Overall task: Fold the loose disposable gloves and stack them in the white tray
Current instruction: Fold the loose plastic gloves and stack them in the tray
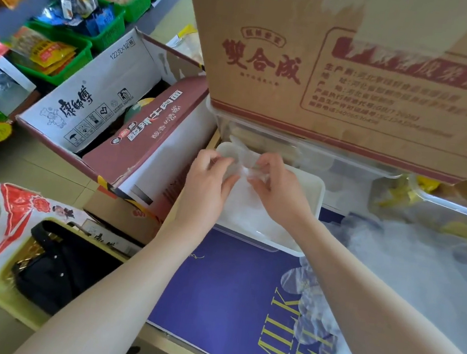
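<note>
At far left green baskets [63, 64] of snacks stand by an open carton [95, 95]; a black bag [59, 267] lies below; the left hand [207, 178] and right hand [276, 186] meet over the white tray [316, 197], fingers of both curled and pinching one clear glove [244, 165] between them; folded gloves [247, 211] lie in the tray; a brown box [357, 68] looms above; loose gloves [422, 259] spread on the blue tabletop [221, 290] at right.

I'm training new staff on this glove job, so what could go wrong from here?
The thin clear glove, pinched between the left hand and right hand, may spring unfolded once released over the white tray. The loose glove pile overhanging the table edge might slide off.
</note>
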`<state>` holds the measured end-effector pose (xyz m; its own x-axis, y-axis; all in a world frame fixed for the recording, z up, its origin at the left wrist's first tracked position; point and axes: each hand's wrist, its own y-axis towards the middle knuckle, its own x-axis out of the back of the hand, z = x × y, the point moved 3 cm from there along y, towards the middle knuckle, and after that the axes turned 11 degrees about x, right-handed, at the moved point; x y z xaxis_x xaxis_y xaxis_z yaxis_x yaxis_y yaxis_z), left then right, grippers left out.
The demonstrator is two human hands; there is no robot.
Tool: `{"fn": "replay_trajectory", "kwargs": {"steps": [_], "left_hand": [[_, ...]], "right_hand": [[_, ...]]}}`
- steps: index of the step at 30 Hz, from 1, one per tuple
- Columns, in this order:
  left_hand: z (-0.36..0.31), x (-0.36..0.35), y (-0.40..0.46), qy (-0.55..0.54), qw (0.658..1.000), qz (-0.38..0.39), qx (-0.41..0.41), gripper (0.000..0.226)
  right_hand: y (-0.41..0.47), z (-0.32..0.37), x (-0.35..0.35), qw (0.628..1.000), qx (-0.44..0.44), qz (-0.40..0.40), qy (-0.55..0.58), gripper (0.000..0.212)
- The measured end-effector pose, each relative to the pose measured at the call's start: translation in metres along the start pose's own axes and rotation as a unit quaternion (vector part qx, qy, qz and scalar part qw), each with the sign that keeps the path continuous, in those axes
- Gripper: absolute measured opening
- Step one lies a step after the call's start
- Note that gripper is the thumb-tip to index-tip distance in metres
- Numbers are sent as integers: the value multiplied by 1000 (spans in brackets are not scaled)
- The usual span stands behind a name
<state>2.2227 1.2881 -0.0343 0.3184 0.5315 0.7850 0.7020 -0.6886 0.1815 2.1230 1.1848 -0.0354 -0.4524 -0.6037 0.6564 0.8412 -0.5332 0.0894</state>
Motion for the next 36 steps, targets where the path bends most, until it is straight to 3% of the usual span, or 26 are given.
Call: {"fn": "replay_trajectory", "kwargs": {"steps": [5, 8, 11, 16, 22, 28, 32, 36], "left_hand": [[-10, 16, -16, 83, 990, -95, -57, 20], [-19, 9, -30, 134, 988, -48, -68, 30], [-16, -3, -33, 72, 997, 23, -3, 34], [-11, -8, -24, 4, 992, 46, 118, 40], [-11, -11, -20, -79, 987, 15, 143, 37], [-8, -13, -9, -61, 992, 53, 94, 26], [-6, -9, 9, 24, 990, 88, 107, 21], [-11, -9, 17, 62, 977, 120, 164, 24]], "right_hand": [[-2, 4, -6, 995, 12, 22, -101, 40], [-2, 6, -10, 991, 23, 20, -130, 43], [-2, 6, -10, 992, 19, 15, -124, 42], [0, 4, -4, 997, 19, 9, -80, 32], [6, 8, 3, 996, 11, 82, -39, 22], [14, 4, 5, 992, -35, 116, -29, 23], [-8, 6, 9, 981, -30, 120, -146, 59], [-46, -2, 15, 925, 14, 198, -323, 59]]}}
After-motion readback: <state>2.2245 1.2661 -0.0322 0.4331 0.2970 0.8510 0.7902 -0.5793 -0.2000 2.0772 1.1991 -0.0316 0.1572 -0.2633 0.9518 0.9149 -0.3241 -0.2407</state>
